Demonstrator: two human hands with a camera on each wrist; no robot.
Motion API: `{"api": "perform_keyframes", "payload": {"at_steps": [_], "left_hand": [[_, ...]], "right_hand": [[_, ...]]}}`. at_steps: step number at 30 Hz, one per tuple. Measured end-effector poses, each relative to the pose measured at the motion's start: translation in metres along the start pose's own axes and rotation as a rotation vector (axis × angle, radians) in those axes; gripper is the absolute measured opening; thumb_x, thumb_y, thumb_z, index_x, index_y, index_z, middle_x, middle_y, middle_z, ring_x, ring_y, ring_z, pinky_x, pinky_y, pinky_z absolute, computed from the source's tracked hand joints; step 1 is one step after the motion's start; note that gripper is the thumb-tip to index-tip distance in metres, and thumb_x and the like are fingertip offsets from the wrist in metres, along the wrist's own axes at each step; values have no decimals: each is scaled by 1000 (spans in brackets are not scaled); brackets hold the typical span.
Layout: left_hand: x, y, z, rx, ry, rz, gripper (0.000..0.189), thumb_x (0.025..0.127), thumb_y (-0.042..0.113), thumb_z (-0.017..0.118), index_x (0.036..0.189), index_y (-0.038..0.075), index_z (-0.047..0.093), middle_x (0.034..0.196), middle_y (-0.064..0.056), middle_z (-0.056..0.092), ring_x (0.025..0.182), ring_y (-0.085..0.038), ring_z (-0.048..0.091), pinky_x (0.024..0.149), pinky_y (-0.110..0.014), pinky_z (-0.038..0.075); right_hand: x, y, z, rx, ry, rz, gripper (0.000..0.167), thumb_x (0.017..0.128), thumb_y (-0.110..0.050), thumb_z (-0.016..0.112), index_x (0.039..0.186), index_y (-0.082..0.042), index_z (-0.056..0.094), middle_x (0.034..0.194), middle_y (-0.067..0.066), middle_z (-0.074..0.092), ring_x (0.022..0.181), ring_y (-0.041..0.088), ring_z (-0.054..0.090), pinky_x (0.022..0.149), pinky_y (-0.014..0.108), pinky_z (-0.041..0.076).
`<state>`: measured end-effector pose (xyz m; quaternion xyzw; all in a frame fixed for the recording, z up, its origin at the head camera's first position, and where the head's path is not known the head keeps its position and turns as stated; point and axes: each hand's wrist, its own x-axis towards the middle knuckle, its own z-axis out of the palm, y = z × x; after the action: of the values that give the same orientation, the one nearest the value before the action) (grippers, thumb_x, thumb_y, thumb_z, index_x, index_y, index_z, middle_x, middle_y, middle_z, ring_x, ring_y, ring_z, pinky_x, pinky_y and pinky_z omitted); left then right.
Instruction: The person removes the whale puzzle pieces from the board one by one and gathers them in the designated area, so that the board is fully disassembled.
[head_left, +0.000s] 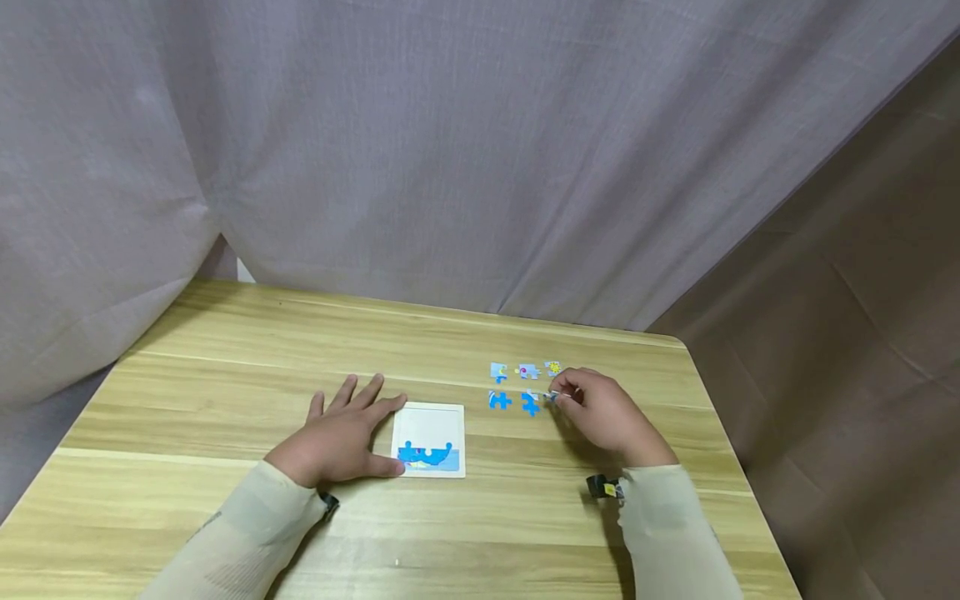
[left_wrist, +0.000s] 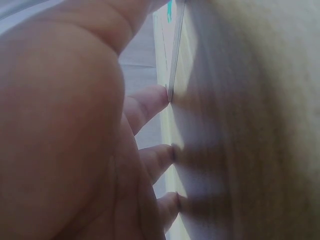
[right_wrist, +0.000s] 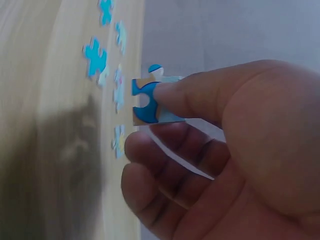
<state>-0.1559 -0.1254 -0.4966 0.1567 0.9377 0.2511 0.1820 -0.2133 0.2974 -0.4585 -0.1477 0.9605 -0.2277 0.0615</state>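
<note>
Pinching a small puzzle piece (right_wrist: 154, 111), printed in blue, tan and pale blue, between thumb and fingers of the right hand (head_left: 606, 415), over the wood-grain counter (head_left: 187, 392) and just beside the near row of loose pieces (head_left: 499, 401). Spreading the left hand (head_left: 333, 437) with fingers extended, touching the left side of a square, pale-bordered puzzle tray (head_left: 429, 423) with thumb and index finger. Filled along the tray's near part with joined blue pieces (head_left: 431, 457), showing white above. Arranged to the tray's right in two rows, three in the far one, including a piece with a yellow figure (head_left: 554, 367), and two mostly blue in the near one. Dressed in pale sleeves (head_left: 247, 533). Pictured before a grey curtain (head_left: 412, 167) hanging beyond the counter's far edge.
</note>
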Motion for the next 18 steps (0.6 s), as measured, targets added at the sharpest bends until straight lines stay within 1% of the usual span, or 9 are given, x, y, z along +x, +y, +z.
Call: {"api": "perform_keyframes", "payload": {"at_steps": [4,8,14,18], "left_hand": [[0,0,0,0,2,2,107,87,69,88,176,32,41,190,-14,14,174,-55,4,126,-92,0],[1,-1,1,-1,5,2,107,87,70,88,176,33,41,190,-14,14,174,-55,4,126,-92,0],[1,-2,1,0,6,3,107,87,71,87,176,33,41,190,-14,15,174,-54,4,126,-92,1],[1,-3,2,1,11,3,107,87,71,88,176,33,41,190,-14,15,174,-55,4,126,-92,1]], "right_hand": [[5,8,-1,5,-57,25,8,111,-12,69,110,-18,74,98,-1,67,83,17,57,77,36,49],[9,15,0,28,-97,55,9,112,-12,67,107,-17,74,95,-1,68,79,17,55,76,36,48],[16,24,7,10,-101,77,12,113,-14,65,106,-19,74,94,-2,67,82,17,55,81,38,47],[19,28,10,-18,-86,70,13,113,-15,65,109,-20,76,96,0,67,88,20,56,86,42,48]]}}
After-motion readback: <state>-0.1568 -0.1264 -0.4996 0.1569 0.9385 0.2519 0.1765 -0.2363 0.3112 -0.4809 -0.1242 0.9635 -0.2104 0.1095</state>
